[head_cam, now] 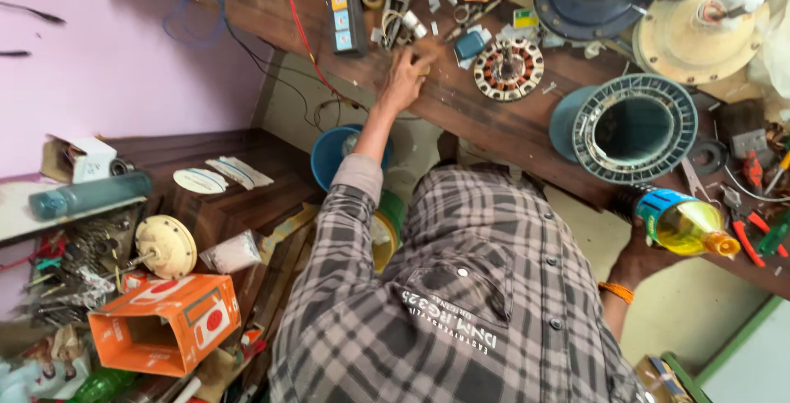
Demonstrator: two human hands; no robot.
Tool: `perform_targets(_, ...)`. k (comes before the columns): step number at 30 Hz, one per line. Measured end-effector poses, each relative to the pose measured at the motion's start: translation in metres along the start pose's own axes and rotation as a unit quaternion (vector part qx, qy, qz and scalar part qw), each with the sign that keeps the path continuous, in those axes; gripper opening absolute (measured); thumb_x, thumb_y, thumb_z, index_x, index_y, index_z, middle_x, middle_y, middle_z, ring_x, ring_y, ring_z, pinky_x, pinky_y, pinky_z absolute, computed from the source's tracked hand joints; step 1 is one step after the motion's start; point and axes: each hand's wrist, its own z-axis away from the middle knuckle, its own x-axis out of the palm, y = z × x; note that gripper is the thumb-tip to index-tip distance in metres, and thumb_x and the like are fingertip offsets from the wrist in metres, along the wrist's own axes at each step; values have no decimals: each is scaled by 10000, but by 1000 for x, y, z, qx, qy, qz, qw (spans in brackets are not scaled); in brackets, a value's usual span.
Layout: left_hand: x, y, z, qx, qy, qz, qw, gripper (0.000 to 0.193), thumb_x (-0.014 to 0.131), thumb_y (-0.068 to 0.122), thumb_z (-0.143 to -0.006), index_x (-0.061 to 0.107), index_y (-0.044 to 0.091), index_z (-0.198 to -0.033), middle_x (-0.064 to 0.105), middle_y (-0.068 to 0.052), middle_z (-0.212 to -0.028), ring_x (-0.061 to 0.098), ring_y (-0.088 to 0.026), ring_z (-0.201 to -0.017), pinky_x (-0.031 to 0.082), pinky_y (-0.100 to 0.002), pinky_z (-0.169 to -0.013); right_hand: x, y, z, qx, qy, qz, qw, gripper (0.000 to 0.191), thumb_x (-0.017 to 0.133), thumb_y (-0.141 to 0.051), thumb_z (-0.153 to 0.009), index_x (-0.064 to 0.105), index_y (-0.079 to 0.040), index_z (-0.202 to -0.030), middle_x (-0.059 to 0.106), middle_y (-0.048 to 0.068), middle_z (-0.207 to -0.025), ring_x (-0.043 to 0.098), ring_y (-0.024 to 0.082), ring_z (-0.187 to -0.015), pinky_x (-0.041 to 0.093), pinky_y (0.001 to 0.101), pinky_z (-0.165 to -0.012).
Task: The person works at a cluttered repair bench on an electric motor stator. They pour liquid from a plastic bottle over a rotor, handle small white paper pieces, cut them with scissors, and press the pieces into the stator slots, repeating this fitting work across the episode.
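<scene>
Yellow-filled bottle (683,224) lies tilted on the bench edge.

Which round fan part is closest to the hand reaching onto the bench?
The small ring with copper-coloured coils, just to the right of the left hand. The big blue-grey ring, cream disc and dark disc lie farther off.

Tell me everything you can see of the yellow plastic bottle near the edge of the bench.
The clear yellow plastic bottle lies on its side at the edge of the brown wooden workbench. It holds yellowish liquid, has an orange cap pointing right, and a blue label wraps its wider end. It rests just below the round grey ribbed motor housing. The person's hand is at the bench edge right beneath it; whether they touch is unclear.
</scene>
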Motion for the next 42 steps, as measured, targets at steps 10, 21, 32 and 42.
perform_targets(10, -1, 34, 31, -163, 192, 833, 493, 265, 710, 185, -1019, 606, 148, -1260, 656, -156, -1208, 626, -230, -1036, 531, -348, -907, -53, -56, 7, -110, 168, 26, 979, 1047, 964, -275, -857, 302, -7, -1623, 456, 164, -1587, 479, 284, -1491, 356, 406, -1301)
perform_targets(21, -21, 150, 16, -30, 59, 890, 451, 409, 664, 273, -1101, 464, 151, -1437, 604, -202, -1341, 644, -264, -1239, 544, -365, -1066, 59, -183, -36, -137, -167, 74, 974, 1084, 936, -480, -738, 428, 2, -1565, 517, 148, -1493, 546, 281, -1408, 445, 397, -1230)
perform_targets(32, -69, 200, 58, -53, 171, 745, 642, 403, 654, 260, -1114, 617, 8, -1426, 636, -188, -1403, 596, -252, -1355, 486, -406, -1209, 136, -225, -32, -240, -384, 139, 880, 1031, 976, -328, -612, 511, 24, -1462, 606, 194, -1379, 597, 372, -1290, 463, 443, -1116)
perform_targets(42, -79, 184, 90, -10, 280, 477, 833, 253, 678, 196, -1070, 716, 67, -1284, 728, -65, -1281, 488, -240, -1458, 461, -381, -1204, 142, -226, -29, -317, -452, 168, 817, 997, 968, -350, -566, 551, 21, -1391, 670, 169, -1280, 642, 325, -1178, 445, 443, -1022)
